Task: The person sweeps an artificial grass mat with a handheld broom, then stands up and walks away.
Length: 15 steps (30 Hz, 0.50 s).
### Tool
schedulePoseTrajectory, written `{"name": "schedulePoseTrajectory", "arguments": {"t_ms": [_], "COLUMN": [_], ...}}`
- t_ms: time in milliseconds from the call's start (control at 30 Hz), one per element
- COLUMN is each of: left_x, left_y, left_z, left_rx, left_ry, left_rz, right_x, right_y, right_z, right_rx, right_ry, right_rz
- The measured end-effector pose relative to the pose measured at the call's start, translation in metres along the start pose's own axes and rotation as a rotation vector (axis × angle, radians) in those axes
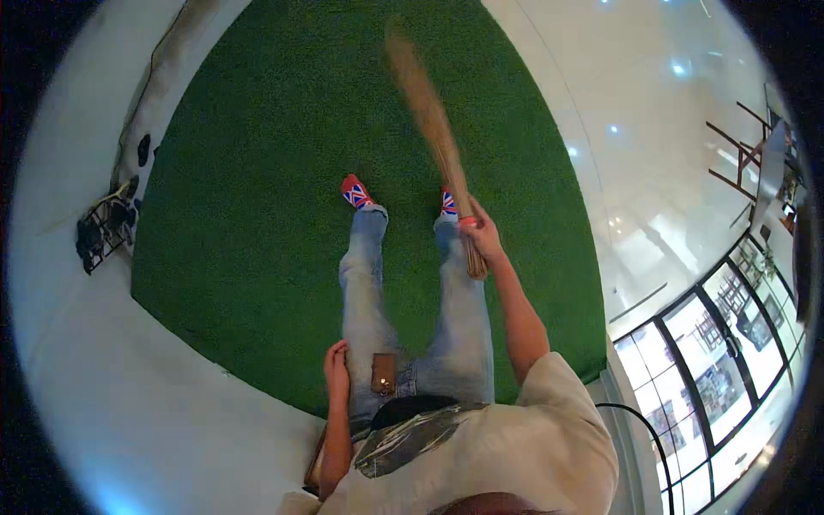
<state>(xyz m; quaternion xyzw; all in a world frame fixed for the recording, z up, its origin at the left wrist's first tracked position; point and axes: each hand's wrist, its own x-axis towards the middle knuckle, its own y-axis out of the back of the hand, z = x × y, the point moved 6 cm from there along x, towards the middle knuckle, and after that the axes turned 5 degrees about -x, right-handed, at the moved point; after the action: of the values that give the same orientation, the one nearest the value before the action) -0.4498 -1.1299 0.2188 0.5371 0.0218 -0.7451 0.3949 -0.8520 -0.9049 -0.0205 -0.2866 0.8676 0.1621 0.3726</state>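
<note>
1. I have the right hand closed around a stick broom, gripping it at the red band.
2. The broom slants forward and slightly left from that hand, over the green carpet; its far end is blurred, and I can't tell whether it touches the pile.
3. The bound butt of the broom points back toward me, in front of the right leg of the blue jeans.
4. My left hand is low beside the left thigh, its fingers loosely apart and slightly bent; I can't tell whether they brush the denim.
5. A brown pouch hangs at the front of the jeans, nearer to the left hand than to the right.
6. Both feet are on the carpet in red socks with a Union Jack pattern; the broom partly covers the right one.
7. Off to my left, past the carpet's edge, I see a rack with dark shoes.
8. Over to my right are black-framed glass doors, with a black cable curving up nearer to me.
</note>
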Motion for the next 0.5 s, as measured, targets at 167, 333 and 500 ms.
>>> {"name": "schedulePoseTrajectory", "arguments": {"t_ms": [167, 333, 500], "left_x": [-0.014, -0.02, -0.023], "left_y": [-0.031, -0.054, -0.061], "left_z": [-0.003, 0.0, 0.027], "left_rx": [0.062, 0.103, 0.12], "left_ry": [0.101, -0.017, -0.121], "left_rz": [-0.021, -0.042, 0.011], "right_x": [0.03, 0.032, -0.027], "right_y": [0.103, 0.218, 0.187], "right_z": [0.017, -0.01, -0.057], "right_rx": [-0.121, 0.206, -0.266], "right_ry": [-0.097, 0.035, 0.181], "right_rz": [0.356, 1.008, 0.739]}}
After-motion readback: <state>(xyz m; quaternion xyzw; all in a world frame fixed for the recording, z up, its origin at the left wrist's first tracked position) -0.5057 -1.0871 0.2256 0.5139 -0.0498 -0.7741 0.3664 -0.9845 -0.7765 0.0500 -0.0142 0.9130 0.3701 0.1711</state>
